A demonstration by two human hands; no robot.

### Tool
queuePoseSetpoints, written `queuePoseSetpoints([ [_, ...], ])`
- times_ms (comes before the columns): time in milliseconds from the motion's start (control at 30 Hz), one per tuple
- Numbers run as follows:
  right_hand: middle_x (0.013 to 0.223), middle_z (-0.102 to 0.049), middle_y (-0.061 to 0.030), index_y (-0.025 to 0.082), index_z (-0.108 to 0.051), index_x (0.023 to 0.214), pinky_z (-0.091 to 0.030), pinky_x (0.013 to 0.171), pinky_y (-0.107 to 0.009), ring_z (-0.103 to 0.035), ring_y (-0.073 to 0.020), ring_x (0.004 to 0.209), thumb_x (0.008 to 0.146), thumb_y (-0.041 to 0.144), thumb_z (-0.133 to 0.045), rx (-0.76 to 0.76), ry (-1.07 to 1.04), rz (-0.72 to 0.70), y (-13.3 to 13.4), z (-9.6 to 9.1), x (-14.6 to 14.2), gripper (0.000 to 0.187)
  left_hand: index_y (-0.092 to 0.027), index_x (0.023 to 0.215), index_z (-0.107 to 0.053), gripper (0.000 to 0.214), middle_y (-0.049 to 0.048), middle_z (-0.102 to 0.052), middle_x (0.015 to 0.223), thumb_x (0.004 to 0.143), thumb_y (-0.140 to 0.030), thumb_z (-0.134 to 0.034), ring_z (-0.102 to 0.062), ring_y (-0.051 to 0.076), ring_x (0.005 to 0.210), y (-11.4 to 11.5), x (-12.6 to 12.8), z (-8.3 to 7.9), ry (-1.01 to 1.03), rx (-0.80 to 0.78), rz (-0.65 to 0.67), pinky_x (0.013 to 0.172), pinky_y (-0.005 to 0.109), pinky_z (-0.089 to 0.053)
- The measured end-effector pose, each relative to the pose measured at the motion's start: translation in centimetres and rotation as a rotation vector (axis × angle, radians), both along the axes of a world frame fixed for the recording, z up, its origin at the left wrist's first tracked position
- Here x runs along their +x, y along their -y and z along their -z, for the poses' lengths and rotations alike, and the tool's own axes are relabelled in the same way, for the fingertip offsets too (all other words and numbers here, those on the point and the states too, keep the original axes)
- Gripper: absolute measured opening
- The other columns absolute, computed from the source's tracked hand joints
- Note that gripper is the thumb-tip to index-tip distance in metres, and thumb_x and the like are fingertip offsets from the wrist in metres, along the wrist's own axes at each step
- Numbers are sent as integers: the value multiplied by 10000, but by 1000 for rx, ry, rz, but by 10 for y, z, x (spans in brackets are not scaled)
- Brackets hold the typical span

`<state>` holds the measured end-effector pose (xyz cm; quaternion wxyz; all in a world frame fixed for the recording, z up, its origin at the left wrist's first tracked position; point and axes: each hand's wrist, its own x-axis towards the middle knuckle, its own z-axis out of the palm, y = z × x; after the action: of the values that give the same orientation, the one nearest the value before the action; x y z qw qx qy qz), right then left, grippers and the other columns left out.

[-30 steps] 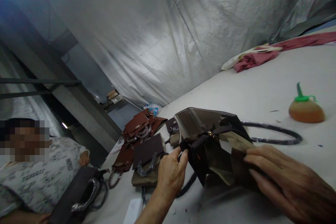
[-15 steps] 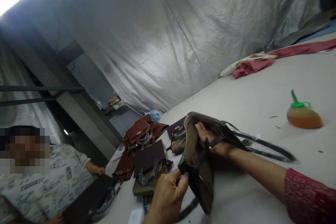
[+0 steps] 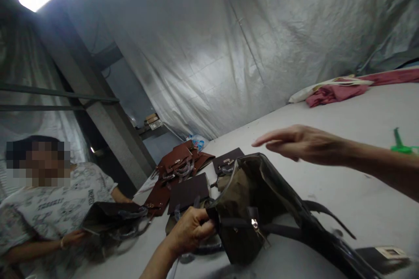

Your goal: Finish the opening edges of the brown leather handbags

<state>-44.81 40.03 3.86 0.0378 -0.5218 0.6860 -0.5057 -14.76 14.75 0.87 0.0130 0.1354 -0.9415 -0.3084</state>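
A dark brown handbag with an olive lining stands on the white table, its mouth gaping toward me. My left hand pinches the bag's near left edge. Over the far rim hovers my right hand, fingers stretched out to the left, holding nothing and apart from the bag. A zipper pull hangs inside the opening. The bag's dark strap arches off to the right, and a dark flap with a metal plate lies at lower right.
Beyond my left hand lie a dark brown handbag and several reddish-brown handbags. On the left a co-worker holds another dark handbag. A bottle with a green spout is partly behind my right forearm. Pink cloth rests at the back.
My right hand has come out of the bag and risen above its far rim. The bag has turned and opened wider, with my left hand still on its edge. The co-worker's bag has tilted.
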Motion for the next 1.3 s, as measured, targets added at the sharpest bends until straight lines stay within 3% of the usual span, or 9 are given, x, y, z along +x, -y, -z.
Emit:
queuePoseSetpoints([
  [67, 493, -524, 61, 236, -830, 1152, -315, 502, -247, -432, -120, 452, 831, 403, -534, 129, -204, 4, 34, -32, -19, 468, -156, 757, -608, 348, -50, -338, 643, 956, -400, -460, -287, 97, 607, 7, 1, 9, -17, -16, -19, 563, 244, -204],
  [133, 447, -472, 60, 203, -864, 979, -300, 516, -261, -387, -107, 428, 771, 281, -543, 164, -257, 18, 57, -42, -29, 390, -154, 785, -628, 371, -50, -326, 662, 968, -415, -440, -283, 98, 617, 11, 2, 15, -32, -33, -47, 574, 244, -213],
  [267, 508, -475, 63, 185, -809, 1165, -310, 542, -261, -373, -114, 457, 843, 276, -488, 64, -304, -10, 73, -36, -22, 464, -169, 720, -547, 295, -45, -321, 675, 925, -354, -442, -308, 107, 638, 8, 2, 14, -72, -49, -85, 603, 250, -248],
  [400, 871, -700, -29, 192, -807, 947, -458, 739, -268, -624, -161, 769, 820, 246, -588, 46, -477, -385, 88, -28, 18, 259, -173, 758, -599, 223, -8, -512, 796, 899, -290, -472, -494, 154, 792, 0, 0, 7, -195, -133, -50, 746, 258, -365],
  [500, 978, -706, -38, 202, -790, 943, -474, 836, -294, -649, -201, 919, 752, 166, -689, 94, -534, -504, 105, -17, 51, 219, -177, 800, -619, 178, 18, -557, 902, 896, -271, -503, -540, 169, 865, -8, -1, 5, -257, -128, -52, 790, 257, -405],
  [833, 1019, -649, -24, 206, -751, 912, -457, 858, -310, -614, -200, 982, 767, 77, -746, 97, -588, -596, 136, 3, 77, 195, -171, 890, -588, 134, -25, -538, 771, 757, -172, -604, -466, 127, 717, 0, -1, 25, -282, 5, -144, 658, 235, -374],
  [967, 998, -643, -26, 197, -743, 857, -448, 851, -302, -605, -199, 985, 758, 85, -769, 90, -588, -586, 139, 5, 80, 152, -162, 1073, -639, 338, -11, -635, 854, 736, -168, -662, -530, 129, 725, -5, 2, 16, -310, 42, -170, 683, 238, -425],
  [1100, 967, -643, -30, 184, -720, 787, -426, 873, -316, -588, -205, 995, 731, 39, -744, 88, -607, -544, 138, 2, 84, 157, -169, 1284, -656, 506, 77, -743, 1167, 807, -306, -752, -672, 228, 1030, -17, -4, 2, -411, 156, -147, 921, 307, -511],
  [1300, 922, -624, -38, 177, -704, 703, -396, 856, -335, -544, -198, 929, 799, 107, -737, 109, -666, -469, 132, -3, 86, 124, -142, 1095, -805, 325, 94, -808, 1036, 886, -371, -707, -715, 252, 961, -33, -22, 0, -457, 232, -296, 820, 296, -529],
])
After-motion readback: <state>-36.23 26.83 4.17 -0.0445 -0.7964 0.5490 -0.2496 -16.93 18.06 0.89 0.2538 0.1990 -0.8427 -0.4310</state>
